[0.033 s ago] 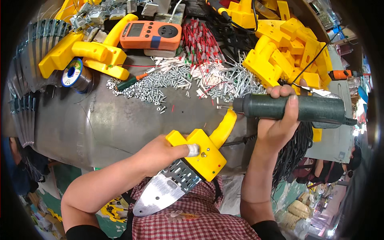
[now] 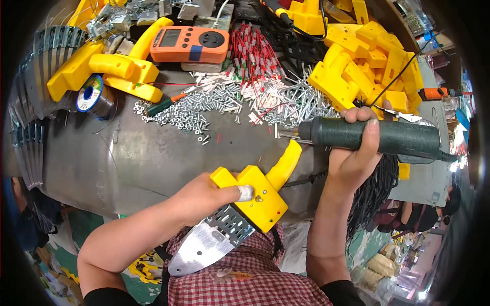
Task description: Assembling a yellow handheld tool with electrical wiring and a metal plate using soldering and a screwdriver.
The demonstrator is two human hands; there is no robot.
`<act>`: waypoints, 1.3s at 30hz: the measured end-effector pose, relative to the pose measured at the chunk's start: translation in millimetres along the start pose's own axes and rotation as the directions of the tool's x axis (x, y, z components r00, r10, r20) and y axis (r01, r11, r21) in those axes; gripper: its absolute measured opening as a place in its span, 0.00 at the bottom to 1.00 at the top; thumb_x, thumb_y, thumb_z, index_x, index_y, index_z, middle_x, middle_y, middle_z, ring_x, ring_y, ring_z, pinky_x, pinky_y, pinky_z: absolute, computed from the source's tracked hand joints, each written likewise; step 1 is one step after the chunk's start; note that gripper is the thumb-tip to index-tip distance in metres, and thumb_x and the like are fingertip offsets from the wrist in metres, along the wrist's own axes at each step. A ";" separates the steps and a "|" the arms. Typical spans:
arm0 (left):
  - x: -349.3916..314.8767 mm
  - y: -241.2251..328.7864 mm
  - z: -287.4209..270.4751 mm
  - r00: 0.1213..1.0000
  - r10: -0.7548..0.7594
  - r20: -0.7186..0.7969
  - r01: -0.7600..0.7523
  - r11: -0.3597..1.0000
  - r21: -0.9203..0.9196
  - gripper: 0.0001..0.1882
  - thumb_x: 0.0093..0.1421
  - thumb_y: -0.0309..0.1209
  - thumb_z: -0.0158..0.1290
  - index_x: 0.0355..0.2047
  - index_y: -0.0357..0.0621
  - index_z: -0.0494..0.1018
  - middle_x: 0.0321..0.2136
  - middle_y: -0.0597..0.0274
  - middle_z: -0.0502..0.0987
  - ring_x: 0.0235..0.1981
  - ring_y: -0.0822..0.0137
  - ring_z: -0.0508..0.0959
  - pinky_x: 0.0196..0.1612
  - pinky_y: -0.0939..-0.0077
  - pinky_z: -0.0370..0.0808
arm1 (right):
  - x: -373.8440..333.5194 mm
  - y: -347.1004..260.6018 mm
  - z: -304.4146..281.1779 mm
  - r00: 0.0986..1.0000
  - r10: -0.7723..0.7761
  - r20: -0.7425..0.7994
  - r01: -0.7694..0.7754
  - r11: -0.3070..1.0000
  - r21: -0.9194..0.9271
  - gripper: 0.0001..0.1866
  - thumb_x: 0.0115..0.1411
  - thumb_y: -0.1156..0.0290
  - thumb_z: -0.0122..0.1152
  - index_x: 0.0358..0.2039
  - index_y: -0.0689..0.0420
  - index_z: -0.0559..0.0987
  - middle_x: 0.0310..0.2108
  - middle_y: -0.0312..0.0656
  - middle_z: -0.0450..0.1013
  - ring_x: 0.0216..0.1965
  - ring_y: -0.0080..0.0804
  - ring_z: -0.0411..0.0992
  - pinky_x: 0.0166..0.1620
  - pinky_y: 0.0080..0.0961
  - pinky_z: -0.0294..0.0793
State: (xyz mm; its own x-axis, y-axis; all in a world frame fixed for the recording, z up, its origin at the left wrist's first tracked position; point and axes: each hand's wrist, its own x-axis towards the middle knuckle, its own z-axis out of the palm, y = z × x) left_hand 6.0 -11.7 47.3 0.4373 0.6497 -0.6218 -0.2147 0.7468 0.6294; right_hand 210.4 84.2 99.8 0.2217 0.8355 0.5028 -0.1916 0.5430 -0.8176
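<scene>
While the big grey metal bench point(image 2: 127, 158) holds piles of parts, the person works at its near edge. At the back right sits a big heap of yellow plastic housings point(image 2: 365, 71). More yellow handles point(image 2: 109, 69) lie at the back left, next to an orange meter point(image 2: 189, 45) and a spool of solder wire point(image 2: 92, 96). Between them are red-tipped wires point(image 2: 255, 53) and a wide scatter of small silver screws point(image 2: 204, 107).

Near the person's chest is the yellow tool body point(image 2: 258, 196) with a shiny metal blade plate point(image 2: 206, 245) sticking out toward the checked shirt. Its curved handle points up to the bench.

The left hand point(image 2: 206, 196) is wrapped around the yellow body and pinches it tight, with a taped thumb on top. The right hand point(image 2: 354, 153) is closed around a dark green electric screwdriver point(image 2: 375, 136), held flat above the bench. Its tip points left, just above the yellow handle, but I think it is not touching the tool.

I can see one small screw head point(image 2: 259, 199) on the yellow face, so it looks like some fastening is done. I cannot tell how many screws are left to put in. Many loose housings are waiting, so I think lots of work is left.
</scene>
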 end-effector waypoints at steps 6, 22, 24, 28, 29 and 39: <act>5.3 1.3 -2.7 0.999 -0.036 0.030 0.032 0.991 0.133 0.29 0.51 0.40 0.61 0.48 0.34 0.70 0.39 0.57 0.77 0.40 0.69 0.75 0.46 0.75 0.69 | 7.2 6.2 -17.2 1.000 -0.022 -0.003 0.022 0.999 -0.030 0.29 0.56 0.75 0.50 0.56 0.67 0.53 0.31 0.45 0.69 0.33 0.33 0.68 0.43 0.31 0.68; -0.2 10.5 2.3 0.999 -0.032 0.015 0.029 0.981 0.193 0.25 0.53 0.39 0.59 0.47 0.36 0.71 0.38 0.60 0.77 0.39 0.73 0.75 0.44 0.77 0.70 | -2.2 24.8 13.8 0.998 -0.011 0.066 0.011 1.000 0.007 0.25 0.59 0.74 0.48 0.56 0.60 0.55 0.34 0.44 0.69 0.36 0.33 0.66 0.46 0.34 0.66; 0.3 8.0 1.0 1.000 -0.022 0.018 0.018 0.983 0.183 0.25 0.53 0.39 0.59 0.48 0.36 0.71 0.38 0.61 0.77 0.39 0.73 0.74 0.45 0.77 0.69 | -3.5 28.1 17.8 0.988 -0.015 0.154 0.013 1.000 0.011 0.25 0.60 0.74 0.47 0.56 0.60 0.56 0.34 0.43 0.69 0.35 0.33 0.66 0.46 0.33 0.66; -1.4 10.2 2.1 0.999 -0.031 0.024 0.025 0.975 0.221 0.26 0.53 0.40 0.59 0.48 0.37 0.71 0.38 0.61 0.77 0.40 0.74 0.74 0.45 0.77 0.69 | -5.1 32.8 26.1 0.994 0.010 0.109 -0.010 1.000 -0.003 0.31 0.54 0.77 0.53 0.56 0.68 0.53 0.30 0.43 0.71 0.33 0.29 0.69 0.47 0.27 0.66; -1.2 9.9 2.1 0.999 -0.029 0.023 0.023 0.975 0.219 0.26 0.53 0.40 0.59 0.48 0.37 0.71 0.38 0.61 0.77 0.40 0.74 0.74 0.45 0.77 0.69 | -5.2 33.7 27.4 0.994 0.010 0.112 -0.010 1.000 -0.002 0.31 0.54 0.77 0.53 0.56 0.68 0.53 0.30 0.43 0.71 0.33 0.29 0.69 0.47 0.27 0.66; 1.8 3.5 -1.0 0.999 0.020 0.047 -0.028 0.984 0.174 0.26 0.53 0.40 0.60 0.48 0.37 0.71 0.37 0.61 0.77 0.39 0.73 0.75 0.45 0.77 0.69 | -3.5 12.4 23.5 0.998 0.042 0.041 -0.045 0.995 0.088 0.29 0.56 0.73 0.50 0.57 0.64 0.54 0.31 0.44 0.68 0.33 0.32 0.68 0.45 0.32 0.67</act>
State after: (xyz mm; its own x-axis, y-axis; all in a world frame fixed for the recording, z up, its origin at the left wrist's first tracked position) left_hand 5.2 -7.8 47.9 0.4731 0.6575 -0.5864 -0.0719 0.6922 0.7181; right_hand 184.8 90.0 94.5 0.1743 0.8602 0.4792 -0.2851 0.5099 -0.8116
